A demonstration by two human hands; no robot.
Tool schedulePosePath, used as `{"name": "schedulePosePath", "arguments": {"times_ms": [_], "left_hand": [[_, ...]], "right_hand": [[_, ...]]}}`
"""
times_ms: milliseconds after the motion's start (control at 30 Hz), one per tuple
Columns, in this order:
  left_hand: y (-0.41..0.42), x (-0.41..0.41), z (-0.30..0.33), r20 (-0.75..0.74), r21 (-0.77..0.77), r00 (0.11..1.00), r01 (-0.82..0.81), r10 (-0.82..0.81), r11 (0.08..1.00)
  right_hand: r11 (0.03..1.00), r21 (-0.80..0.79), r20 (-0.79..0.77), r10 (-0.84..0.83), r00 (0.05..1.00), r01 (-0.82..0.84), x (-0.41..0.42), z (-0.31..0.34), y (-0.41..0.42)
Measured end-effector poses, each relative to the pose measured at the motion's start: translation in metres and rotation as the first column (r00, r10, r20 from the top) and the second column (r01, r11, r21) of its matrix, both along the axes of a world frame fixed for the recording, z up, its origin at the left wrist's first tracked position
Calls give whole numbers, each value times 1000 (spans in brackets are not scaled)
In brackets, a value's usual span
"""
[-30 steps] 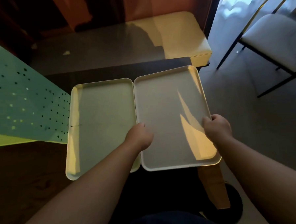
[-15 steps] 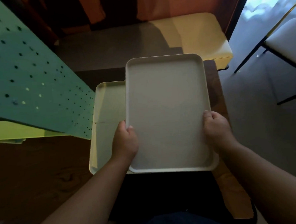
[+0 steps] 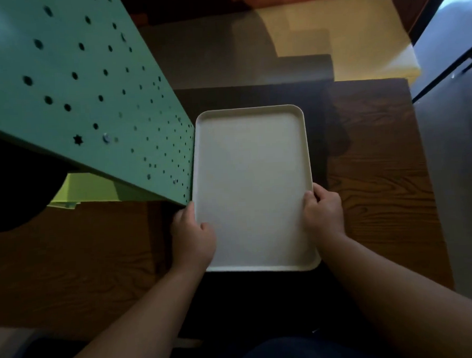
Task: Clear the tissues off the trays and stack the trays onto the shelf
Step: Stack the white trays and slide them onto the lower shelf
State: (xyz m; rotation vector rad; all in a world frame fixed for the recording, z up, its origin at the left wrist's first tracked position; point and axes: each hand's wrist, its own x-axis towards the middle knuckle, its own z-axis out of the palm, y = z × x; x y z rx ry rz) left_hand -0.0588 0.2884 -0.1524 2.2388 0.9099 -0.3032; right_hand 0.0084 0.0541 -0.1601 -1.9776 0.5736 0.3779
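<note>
A home living or dining room, by the look of it — a dark wood-grain table (image 3: 380,198), a pale yellow cushioned bench (image 3: 345,41) — and a green perforated metal shelf panel (image 3: 74,86) alongside.

A green perforated panel (image 3: 82,85) slants across the left of the scene, its lower right corner just beside the tray's (image 3: 253,183) left edge, closing off passage there. The left hand (image 3: 192,236) grips the tray directly below that corner. To the right of the tray, the wooden table (image 3: 380,187) lies bare out to its edge, beside the right hand (image 3: 324,209). The far table strip is also open.
</note>
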Motion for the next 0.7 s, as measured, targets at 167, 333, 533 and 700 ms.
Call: {"name": "schedulePosePath", "arguments": {"times_ms": [167, 333, 533, 700], "left_hand": [[1, -8, -3, -53, 21, 997, 57, -56, 998], [14, -10, -6, -93, -97, 995, -40, 31, 995], [15, 2, 16, -48, -181, 993, -117, 110, 977], [18, -2, 54, 41, -294, 983, -161, 181, 942]], "right_hand": [[980, -190, -27, 48, 998, -53, 2, -16, 7], [872, -423, -189, 182, 965, -247, 4, -8, 15], [973, -200, -302, 52, 952, -116, 16, 11, 7], [995, 53, -262, -68, 963, 85, 19, 48, -33]]}}
